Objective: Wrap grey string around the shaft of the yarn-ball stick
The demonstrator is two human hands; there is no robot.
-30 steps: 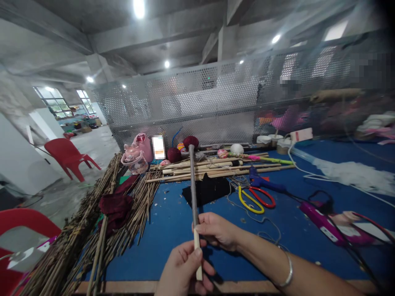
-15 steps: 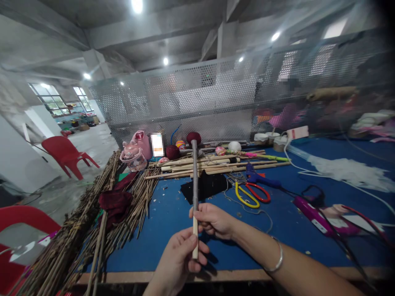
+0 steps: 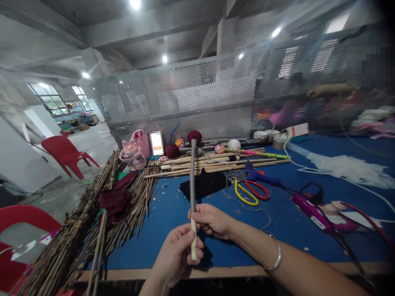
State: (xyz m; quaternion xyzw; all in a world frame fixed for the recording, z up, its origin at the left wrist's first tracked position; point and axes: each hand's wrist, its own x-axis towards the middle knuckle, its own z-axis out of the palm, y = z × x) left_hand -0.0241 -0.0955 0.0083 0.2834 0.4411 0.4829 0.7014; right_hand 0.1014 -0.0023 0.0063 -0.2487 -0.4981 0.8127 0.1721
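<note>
Both hands hold one thin wooden stick [image 3: 192, 181] upright above the blue table [image 3: 173, 218]. My left hand [image 3: 177, 255] pinches its pale lower end near the table's front edge. My right hand [image 3: 212, 220], a silver bangle on its wrist, is closed round the stick just above the left. The stick's upper part is grey-brown and its top lines up with a dark red yarn ball [image 3: 194, 136] at the back.
Bundles of thin twigs [image 3: 92, 222] and a dark red cloth [image 3: 115, 201] cover the table's left. Long sticks [image 3: 216, 164], yellow and red scissors [image 3: 249, 193], a blue glue gun [image 3: 259, 176], a purple tool [image 3: 314, 211], cords and white fluff [image 3: 345, 168] lie behind. A perforated metal screen [image 3: 216, 98] backs the table.
Both hands and the stick have stayed together, shifting slightly left and up in view. The left hand's grip has slid a little higher on the pale end.
</note>
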